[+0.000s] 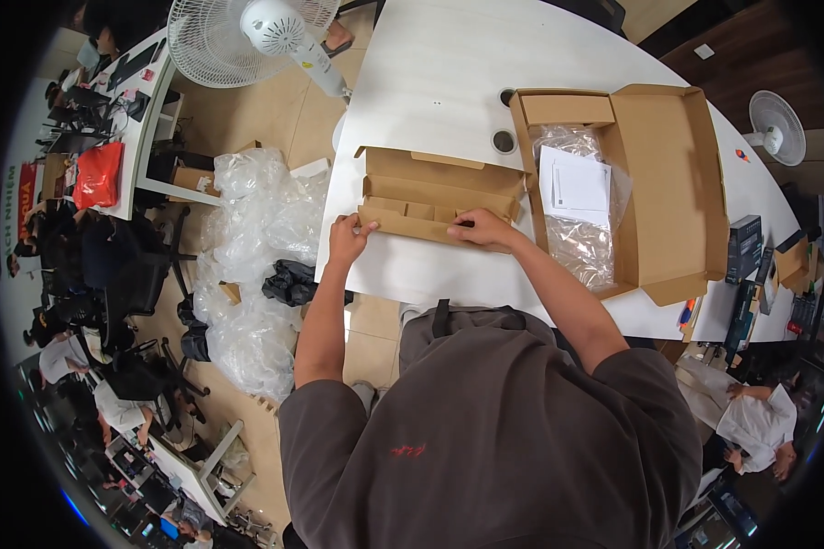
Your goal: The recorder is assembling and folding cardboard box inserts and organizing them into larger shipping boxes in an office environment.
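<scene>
Head view: both hands grip the front wall of one small brown cardboard box (430,197) on the white counter (430,82), left hand (348,236) pinching its corner, right hand (481,227) closed over its edge. Folding appears partly done, lid standing open. One larger open brown carton (668,183) beside it holds one clear plastic bag (584,242) and one white paper sheet (575,186).

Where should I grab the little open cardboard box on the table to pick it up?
Probably by the two short ends of the small cardboard box, one hand from each side. It lies long and low on the white table, its front edge already pinched by the left hand and right hand; the thin flaps look floppy.
</scene>
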Tool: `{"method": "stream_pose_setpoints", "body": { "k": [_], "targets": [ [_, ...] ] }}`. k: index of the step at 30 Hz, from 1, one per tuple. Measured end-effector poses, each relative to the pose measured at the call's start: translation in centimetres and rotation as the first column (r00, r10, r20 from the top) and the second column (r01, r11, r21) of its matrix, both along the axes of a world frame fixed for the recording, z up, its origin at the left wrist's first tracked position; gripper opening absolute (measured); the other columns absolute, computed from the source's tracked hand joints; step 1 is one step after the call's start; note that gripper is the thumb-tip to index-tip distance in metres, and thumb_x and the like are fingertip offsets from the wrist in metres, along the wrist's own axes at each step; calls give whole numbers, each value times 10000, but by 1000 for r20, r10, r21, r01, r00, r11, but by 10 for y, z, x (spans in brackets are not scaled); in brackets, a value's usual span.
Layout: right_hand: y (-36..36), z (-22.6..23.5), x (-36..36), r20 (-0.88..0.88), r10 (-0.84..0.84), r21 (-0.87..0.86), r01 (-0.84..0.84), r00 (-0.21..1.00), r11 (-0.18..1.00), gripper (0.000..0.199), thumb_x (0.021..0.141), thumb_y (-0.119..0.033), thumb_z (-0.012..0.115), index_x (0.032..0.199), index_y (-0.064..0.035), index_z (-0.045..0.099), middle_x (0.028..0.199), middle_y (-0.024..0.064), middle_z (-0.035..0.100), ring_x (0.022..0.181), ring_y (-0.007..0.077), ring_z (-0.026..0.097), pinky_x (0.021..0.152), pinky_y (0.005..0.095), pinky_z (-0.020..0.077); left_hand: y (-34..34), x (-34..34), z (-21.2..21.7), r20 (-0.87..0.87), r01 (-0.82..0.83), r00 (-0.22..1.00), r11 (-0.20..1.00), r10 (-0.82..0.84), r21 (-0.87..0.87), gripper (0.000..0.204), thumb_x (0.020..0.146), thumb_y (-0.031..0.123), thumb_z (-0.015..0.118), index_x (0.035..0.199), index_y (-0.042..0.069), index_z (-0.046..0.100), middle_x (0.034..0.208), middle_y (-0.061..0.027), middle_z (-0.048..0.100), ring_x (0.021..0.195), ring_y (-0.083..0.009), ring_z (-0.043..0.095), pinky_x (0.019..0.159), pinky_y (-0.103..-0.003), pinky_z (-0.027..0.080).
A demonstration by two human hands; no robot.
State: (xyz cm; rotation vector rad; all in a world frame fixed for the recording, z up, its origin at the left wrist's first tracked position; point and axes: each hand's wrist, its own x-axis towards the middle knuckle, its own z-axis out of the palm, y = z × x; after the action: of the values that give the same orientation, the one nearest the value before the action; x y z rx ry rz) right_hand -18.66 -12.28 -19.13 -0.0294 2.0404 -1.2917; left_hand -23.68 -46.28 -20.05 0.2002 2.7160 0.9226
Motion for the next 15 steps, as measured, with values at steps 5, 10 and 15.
{"method": "stream_pose_setpoints", "body": {
  "k": [5, 10, 15],
  "targets": [
    [2, -13, -3, 2, -92, -96, 92, 996, 991, 260, 959, -175, 569, 1127, 0, 664, 1062, 84, 699, 881, 120, 607, 800, 278, 489, -6, 3, -8, -47, -19, 999, 996, 23, 86, 354, 786, 340, 772, 891, 10, 699, 823, -175, 638, 736, -319, 605, 679, -409, 504],
    [4, -15, -4, -118, -240, -193, 215, 963, 957, 273, 928, 15, 544, 1190, -12, 619, 1253, 76, 631, 915, 133, 609, 840, 277, 497, -3, 4, -2, -38, -22, 999, 990, 28, 139, 342, 779, 319, 777, 921, 15, 711, 839, -176, 634, 760, -316, 608, 698, -406, 508],
    [-15, -5, -15, -304, -84, -24, 81, 949, 996, 402, 803, 24, 678, 1196, -31, 609, 1218, 102, 556, 983, 229, 603, 885, 318, 507, -4, 6, -5, -3, -39, 999, 987, 40, 156, 334, 759, 290, 792, 946, 23, 719, 873, -168, 631, 822, -312, 610, 736, -403, 512]
  ]
}}
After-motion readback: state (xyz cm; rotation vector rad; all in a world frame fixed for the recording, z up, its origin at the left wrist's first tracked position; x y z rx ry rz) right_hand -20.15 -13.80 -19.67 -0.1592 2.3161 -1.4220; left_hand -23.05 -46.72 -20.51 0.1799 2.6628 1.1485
